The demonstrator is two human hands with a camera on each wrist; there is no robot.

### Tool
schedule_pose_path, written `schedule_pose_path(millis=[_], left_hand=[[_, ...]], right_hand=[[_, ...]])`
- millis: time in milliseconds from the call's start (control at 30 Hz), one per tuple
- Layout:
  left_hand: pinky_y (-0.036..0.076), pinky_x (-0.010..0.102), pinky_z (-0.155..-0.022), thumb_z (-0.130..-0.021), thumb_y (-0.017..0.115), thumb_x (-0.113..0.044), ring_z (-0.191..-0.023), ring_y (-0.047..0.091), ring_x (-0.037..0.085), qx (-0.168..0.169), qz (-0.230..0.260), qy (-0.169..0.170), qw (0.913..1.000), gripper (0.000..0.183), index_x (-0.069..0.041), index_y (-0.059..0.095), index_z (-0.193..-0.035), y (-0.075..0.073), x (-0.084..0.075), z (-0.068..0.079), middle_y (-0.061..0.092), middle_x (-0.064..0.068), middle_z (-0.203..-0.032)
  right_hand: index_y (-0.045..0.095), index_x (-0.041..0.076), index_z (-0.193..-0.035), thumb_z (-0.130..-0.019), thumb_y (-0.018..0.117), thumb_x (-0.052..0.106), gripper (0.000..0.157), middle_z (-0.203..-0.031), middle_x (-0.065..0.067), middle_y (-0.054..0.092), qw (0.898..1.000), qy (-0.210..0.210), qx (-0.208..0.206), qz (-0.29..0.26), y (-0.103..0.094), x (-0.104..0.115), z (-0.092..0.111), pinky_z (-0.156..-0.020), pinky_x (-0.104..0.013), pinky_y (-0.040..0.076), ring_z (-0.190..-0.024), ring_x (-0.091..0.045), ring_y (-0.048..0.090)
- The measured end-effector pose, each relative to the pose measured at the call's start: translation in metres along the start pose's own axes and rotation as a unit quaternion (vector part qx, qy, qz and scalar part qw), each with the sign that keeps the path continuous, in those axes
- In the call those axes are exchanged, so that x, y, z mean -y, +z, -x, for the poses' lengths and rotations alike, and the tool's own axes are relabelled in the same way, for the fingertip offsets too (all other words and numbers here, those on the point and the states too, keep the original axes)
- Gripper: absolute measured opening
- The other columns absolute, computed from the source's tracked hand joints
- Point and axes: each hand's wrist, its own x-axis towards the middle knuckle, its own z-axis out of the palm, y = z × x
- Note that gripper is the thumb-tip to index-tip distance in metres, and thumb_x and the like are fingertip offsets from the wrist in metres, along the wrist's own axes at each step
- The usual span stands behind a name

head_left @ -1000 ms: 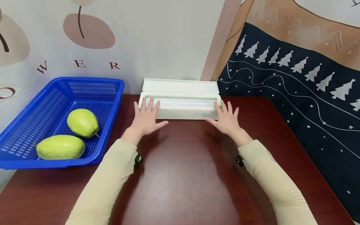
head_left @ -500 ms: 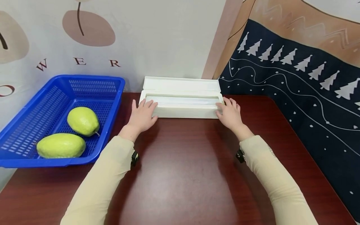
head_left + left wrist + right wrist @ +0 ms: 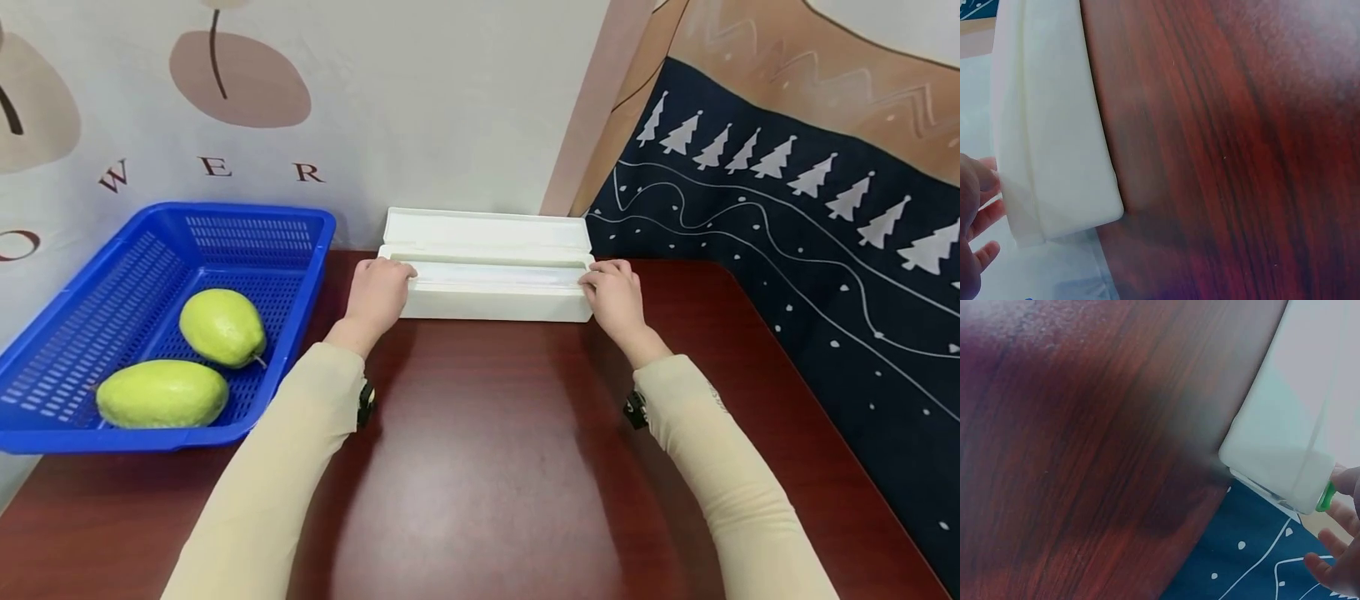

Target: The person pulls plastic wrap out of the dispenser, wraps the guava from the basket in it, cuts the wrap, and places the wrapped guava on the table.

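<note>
A long white cling film dispenser [image 3: 495, 306] stands on the table with its lid [image 3: 487, 229] tipped back. Clear cling film [image 3: 498, 276] lies across its top. My left hand [image 3: 378, 292] is at the dispenser's left end, thumb and fingers curled together on the film's edge. At the opposite end my right hand [image 3: 617, 300] pinches the film's other corner in the same way. The right wrist view shows a green slider [image 3: 1326, 497] at the dispenser's end, between thumb and fingers. The fingertips are partly hidden in the head view.
To the left stands a blue plastic basket [image 3: 288, 333] with two green fruits [image 3: 222, 327] in it. Behind the dispenser rises a pale printed wall cloth [image 3: 450, 108]. A dark cloth with trees [image 3: 750, 275] hangs along the right side of the brown table [image 3: 480, 467].
Both hands were spread flat over the dispenser's ends; their fingers have since curled in and closed on the film. The dispenser and basket stay in place.
</note>
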Motion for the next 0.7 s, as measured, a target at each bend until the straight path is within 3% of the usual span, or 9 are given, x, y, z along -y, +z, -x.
schedule_pose_path(millis=[167,400,567,700], left_hand=[[0.042,0.048,-0.091,-0.091,0.050,-0.003,-0.098,0.061,0.034,-0.009,0.026,-0.002,0.9996,0.024,-0.005,0.070,-0.103,0.001,0.003,-0.007,0.071,0.013,-0.102],[0.040,0.050,-0.093,-0.090,0.049,-0.005,-0.103,0.055,0.036,0.007,0.060,-0.033,0.9976,0.026,-0.005,0.066,-0.109,0.000,0.002,-0.011,0.068,0.017,-0.107],[0.044,0.049,-0.087,-0.091,0.051,-0.004,-0.099,0.058,0.037,-0.015,0.066,-0.043,0.9968,0.024,-0.004,0.067,-0.108,0.001,0.004,-0.014,0.068,0.018,-0.106],[0.047,0.047,-0.086,-0.091,0.052,-0.004,-0.095,0.060,0.037,-0.034,0.073,-0.051,0.9955,0.022,-0.002,0.068,-0.106,-0.001,0.005,-0.017,0.068,0.019,-0.103]], right_hand=[[0.072,0.003,-0.095,-0.090,0.056,0.007,0.017,-0.111,-0.013,0.063,1.000,-0.012,-0.006,0.012,0.002,0.000,-0.003,-0.088,-0.046,0.040,-0.110,-0.031,0.046],[0.063,-0.002,-0.095,-0.094,0.044,0.010,0.022,-0.110,-0.017,0.056,0.999,0.005,0.032,0.040,0.006,0.001,-0.011,-0.090,-0.045,0.041,-0.111,-0.033,0.043],[0.061,-0.002,-0.092,-0.087,0.049,0.006,0.016,-0.106,-0.019,0.058,1.000,0.010,0.011,0.019,0.005,0.001,-0.017,-0.083,-0.045,0.044,-0.102,-0.035,0.047],[0.065,-0.001,-0.092,-0.088,0.054,0.007,0.015,-0.101,-0.018,0.063,1.000,0.020,-0.014,-0.001,0.002,0.002,-0.021,-0.078,-0.044,0.049,-0.096,-0.033,0.052]])
